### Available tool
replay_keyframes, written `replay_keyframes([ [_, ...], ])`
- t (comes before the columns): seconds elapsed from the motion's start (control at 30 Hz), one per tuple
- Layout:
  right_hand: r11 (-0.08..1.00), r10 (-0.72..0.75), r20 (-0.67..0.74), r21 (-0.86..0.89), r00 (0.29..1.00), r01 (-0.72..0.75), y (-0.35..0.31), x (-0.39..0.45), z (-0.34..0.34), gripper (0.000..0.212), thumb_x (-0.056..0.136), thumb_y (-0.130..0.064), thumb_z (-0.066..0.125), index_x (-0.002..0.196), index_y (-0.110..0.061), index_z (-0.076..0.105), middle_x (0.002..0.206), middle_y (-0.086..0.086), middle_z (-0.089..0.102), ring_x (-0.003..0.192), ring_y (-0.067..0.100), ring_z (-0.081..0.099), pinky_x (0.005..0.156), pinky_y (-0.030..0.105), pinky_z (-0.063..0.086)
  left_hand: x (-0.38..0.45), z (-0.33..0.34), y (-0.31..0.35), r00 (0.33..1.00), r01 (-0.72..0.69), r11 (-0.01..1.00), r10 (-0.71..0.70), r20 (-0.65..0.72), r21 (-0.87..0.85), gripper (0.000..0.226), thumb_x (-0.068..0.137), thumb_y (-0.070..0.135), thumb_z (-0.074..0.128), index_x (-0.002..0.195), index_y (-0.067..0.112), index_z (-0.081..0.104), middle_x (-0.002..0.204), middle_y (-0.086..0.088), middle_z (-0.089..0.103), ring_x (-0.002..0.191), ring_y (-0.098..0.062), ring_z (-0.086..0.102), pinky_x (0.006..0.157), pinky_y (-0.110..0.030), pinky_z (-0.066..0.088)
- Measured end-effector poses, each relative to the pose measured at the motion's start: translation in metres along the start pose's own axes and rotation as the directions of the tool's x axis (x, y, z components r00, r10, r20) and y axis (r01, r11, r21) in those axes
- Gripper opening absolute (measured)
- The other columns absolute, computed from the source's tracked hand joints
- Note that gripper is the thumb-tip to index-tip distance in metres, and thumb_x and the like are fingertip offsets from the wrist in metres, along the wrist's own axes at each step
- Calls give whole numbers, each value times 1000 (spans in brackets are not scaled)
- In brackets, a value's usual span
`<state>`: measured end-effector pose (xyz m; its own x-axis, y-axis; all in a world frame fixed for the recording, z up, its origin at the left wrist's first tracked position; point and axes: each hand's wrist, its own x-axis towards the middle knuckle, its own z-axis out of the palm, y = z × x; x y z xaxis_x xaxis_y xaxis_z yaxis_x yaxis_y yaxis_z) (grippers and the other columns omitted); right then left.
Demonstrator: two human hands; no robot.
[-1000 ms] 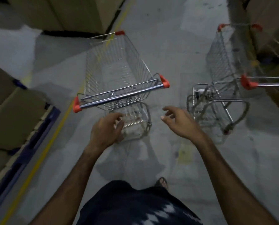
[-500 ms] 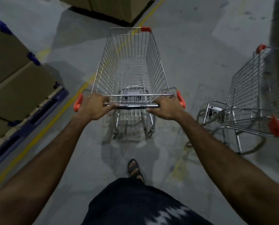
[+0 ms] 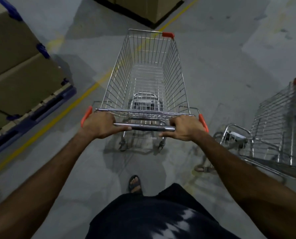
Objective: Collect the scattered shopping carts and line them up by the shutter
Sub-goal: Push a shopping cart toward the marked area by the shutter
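Cart handle (image 3: 144, 127) is gripped by left hand (image 3: 99, 125) and right hand (image 3: 187, 127) | second cart (image 3: 274, 128) is seen rightward.

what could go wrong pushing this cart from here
The second wire shopping cart stands close on the right of the held wire shopping cart; swinging right could snag the two. Straight ahead, the stacked cardboard box blocks the path, so pushing on without steering may hit it. The left hand and right hand grip the chrome handle bar near its ends, where knuckles could get pinched.
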<state>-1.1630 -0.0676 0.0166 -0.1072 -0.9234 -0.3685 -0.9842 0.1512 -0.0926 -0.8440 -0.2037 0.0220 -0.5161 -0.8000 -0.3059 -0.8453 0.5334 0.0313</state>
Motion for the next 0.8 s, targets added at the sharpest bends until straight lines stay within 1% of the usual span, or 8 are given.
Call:
replay_keyframes([
  [0.13, 994, -88, -15, -64, 996, 87, 18, 21, -16, 91, 59, -115, 21, 75, -32, 54, 81, -12, 60, 84, 19, 57, 111, 63, 37, -1, 1, 17, 997, 79, 996, -79, -7, -37, 105, 69, 112, 13, 59, 21, 65, 63, 12, 60, 70, -11, 55, 125, -65, 17],
  [0.23, 971, -216, -17, -109, 976, 213, 33, 43, -28, 90, 65, -112, 25, 76, -28, 58, 77, -7, 62, 81, 20, 63, 99, 50, 49, -4, 2, 31, 992, 129, 990, -129, 16, -60, 102, 75, 109, 15, 60, 21, 64, 62, 9, 62, 67, -8, 55, 124, -67, 17],
  [0.33, 948, -289, 8, -139, 957, 287, 45, 69, -37, 93, 63, -114, 23, 76, -28, 57, 77, -6, 63, 80, 20, 65, 98, 52, 52, -9, 2, 46, 975, 223, 972, -221, 28, -78, 100, 77, 107, 15, 62, 22, 65, 64, 9, 62, 71, -10, 58, 125, -68, 14],
  [0.43, 916, -343, 60, -201, 937, 348, 47, 93, -48, 97, 63, -113, 23, 78, -26, 62, 86, -4, 69, 89, 21, 67, 109, 61, 43, -17, 3, 58, 943, 333, 936, -332, 29, -110, 96, 77, 107, 16, 65, 25, 65, 74, 10, 63, 85, -17, 61, 126, -66, 11],
  [0.57, 894, -371, 100, -232, 923, 384, 39, 123, -63, 111, 51, -118, 18, 82, -24, 68, 102, -2, 74, 110, 26, 67, 121, 72, 16, -28, 6, 72, 877, 478, 860, -479, 38, -177, 101, 73, 110, 12, 68, 25, 69, 78, 12, 61, 90, -18, 57, 126, -67, 9],
  [0.67, 863, -393, 127, -290, 911, 413, 28, 141, -71, 115, 46, -119, 15, 91, -28, 69, 125, 3, 74, 126, 28, 63, 123, 70, 13, -34, 10, 79, 821, 564, 796, -569, 46, -220, 106, 69, 112, 10, 65, 23, 67, 76, 7, 64, 96, -24, 66, 125, -68, 8],
  [0.73, 830, -441, 132, -317, 888, 459, 18, 149, -76, 112, 45, -120, 14, 88, -30, 66, 128, 4, 73, 128, 29, 63, 124, 69, 13, -41, 11, 83, 784, 611, 751, -618, 59, -252, 105, 69, 112, 11, 64, 22, 66, 76, 6, 65, 98, -26, 68, 125, -68, 8],
  [0.8, 799, -478, 147, -335, 866, 499, 4, 158, -80, 118, 45, -120, 14, 94, -28, 69, 131, 4, 73, 130, 28, 62, 125, 68, 10, -52, 13, 85, 748, 650, 707, -659, 73, -280, 106, 69, 112, 11, 65, 22, 67, 76, 6, 66, 96, -25, 67, 125, -69, 7],
])
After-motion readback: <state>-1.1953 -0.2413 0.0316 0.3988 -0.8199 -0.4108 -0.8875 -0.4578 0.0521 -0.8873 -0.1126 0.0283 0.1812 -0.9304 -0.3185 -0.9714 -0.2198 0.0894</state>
